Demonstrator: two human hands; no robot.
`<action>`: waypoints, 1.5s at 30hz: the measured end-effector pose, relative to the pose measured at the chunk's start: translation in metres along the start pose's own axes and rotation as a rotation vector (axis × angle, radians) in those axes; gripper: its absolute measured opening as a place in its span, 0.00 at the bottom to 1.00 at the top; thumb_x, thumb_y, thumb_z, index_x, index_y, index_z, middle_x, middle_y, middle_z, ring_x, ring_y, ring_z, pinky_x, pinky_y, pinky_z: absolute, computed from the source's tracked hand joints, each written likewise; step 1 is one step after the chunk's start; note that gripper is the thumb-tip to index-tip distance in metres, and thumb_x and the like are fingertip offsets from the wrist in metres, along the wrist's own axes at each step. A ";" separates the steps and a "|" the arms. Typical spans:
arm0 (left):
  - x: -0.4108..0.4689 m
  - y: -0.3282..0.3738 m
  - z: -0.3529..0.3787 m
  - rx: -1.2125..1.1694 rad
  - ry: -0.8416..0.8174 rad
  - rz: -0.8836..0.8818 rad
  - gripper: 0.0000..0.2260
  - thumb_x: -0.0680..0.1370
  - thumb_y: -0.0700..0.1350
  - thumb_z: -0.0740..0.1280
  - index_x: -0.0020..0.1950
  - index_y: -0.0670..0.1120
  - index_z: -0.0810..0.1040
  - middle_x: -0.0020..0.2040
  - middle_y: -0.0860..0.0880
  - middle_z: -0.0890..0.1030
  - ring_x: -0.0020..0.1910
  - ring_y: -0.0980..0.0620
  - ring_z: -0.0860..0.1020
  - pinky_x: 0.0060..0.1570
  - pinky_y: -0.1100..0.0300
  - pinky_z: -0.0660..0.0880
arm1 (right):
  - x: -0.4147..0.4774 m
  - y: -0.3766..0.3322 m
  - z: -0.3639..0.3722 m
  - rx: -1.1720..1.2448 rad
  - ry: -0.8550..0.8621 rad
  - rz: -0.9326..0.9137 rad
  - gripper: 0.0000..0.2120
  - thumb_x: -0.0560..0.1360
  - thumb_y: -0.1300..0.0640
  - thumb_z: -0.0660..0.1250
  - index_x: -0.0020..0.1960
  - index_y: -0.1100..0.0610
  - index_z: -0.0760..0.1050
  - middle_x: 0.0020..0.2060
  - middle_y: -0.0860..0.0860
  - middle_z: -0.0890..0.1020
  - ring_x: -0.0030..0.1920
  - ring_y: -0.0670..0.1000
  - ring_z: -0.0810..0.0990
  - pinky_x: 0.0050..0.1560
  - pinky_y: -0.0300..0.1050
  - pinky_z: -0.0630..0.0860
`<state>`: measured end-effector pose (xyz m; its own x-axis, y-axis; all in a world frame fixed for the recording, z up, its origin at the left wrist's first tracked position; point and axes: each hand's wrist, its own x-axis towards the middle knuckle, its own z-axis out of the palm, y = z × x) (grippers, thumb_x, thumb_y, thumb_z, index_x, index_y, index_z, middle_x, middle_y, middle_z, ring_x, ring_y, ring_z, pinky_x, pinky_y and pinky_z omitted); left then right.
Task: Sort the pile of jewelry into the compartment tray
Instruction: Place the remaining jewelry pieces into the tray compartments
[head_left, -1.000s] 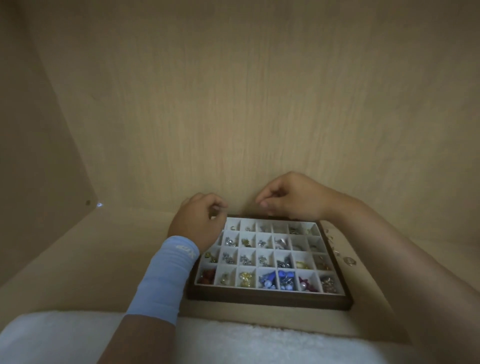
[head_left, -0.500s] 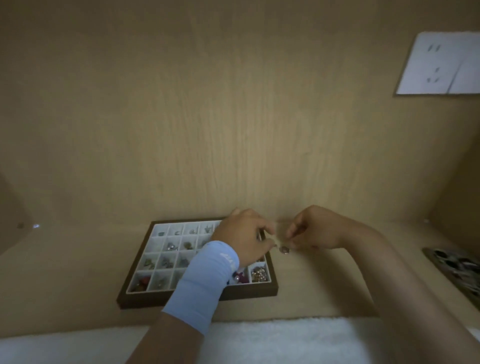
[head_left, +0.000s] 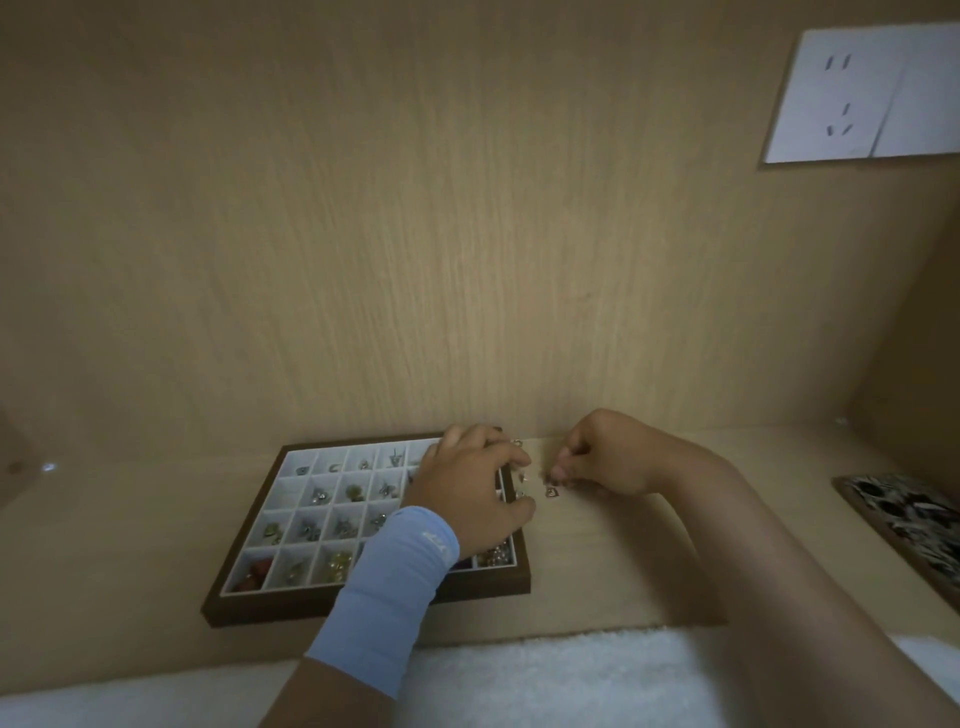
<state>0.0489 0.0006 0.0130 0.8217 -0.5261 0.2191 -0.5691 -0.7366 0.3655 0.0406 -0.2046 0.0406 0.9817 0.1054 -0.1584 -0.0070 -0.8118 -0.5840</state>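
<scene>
Because the loose jewelry pieces (head_left: 551, 492) lie on the bench (head_left: 623, 571) just beside the compartment tray (head_left: 260, 608), my left hand (head_left: 467, 493) curls over its right rim and my right hand (head_left: 608, 457) pinches above them. Whether either grips a piece, I cannot tell.

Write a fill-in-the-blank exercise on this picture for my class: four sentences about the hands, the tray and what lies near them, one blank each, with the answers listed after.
1. The left hand is over the ___ side of the tray.
2. The sleeve on the left forearm is light ___.
3. The tray's compartments are ___ inside a dark brown frame.
4. The small loose pieces lie on the desk between the two ___.

Missing words: right; blue; white; hands.
</scene>
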 end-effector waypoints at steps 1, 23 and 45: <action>0.000 0.000 0.000 -0.019 0.023 0.004 0.16 0.73 0.56 0.68 0.61 0.59 0.76 0.63 0.59 0.72 0.65 0.55 0.64 0.68 0.53 0.63 | -0.001 0.000 -0.001 0.016 0.001 -0.004 0.10 0.77 0.54 0.71 0.41 0.58 0.84 0.26 0.45 0.80 0.26 0.42 0.76 0.31 0.34 0.72; 0.001 0.005 -0.029 -0.921 0.099 -0.267 0.07 0.77 0.41 0.69 0.54 0.46 0.83 0.46 0.51 0.86 0.47 0.56 0.84 0.55 0.60 0.78 | -0.012 -0.032 -0.007 0.551 0.043 -0.179 0.08 0.79 0.58 0.68 0.51 0.60 0.84 0.41 0.53 0.87 0.28 0.47 0.74 0.27 0.39 0.63; -0.004 0.002 -0.031 -0.850 0.176 -0.250 0.02 0.75 0.44 0.72 0.47 0.48 0.83 0.40 0.54 0.86 0.40 0.62 0.82 0.49 0.61 0.76 | -0.014 -0.046 -0.004 0.567 0.093 -0.194 0.07 0.75 0.59 0.73 0.52 0.60 0.83 0.38 0.55 0.85 0.27 0.48 0.74 0.24 0.36 0.64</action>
<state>0.0454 0.0148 0.0409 0.9508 -0.2691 0.1534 -0.2160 -0.2212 0.9510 0.0275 -0.1707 0.0732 0.9876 0.1492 0.0484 0.0981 -0.3471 -0.9327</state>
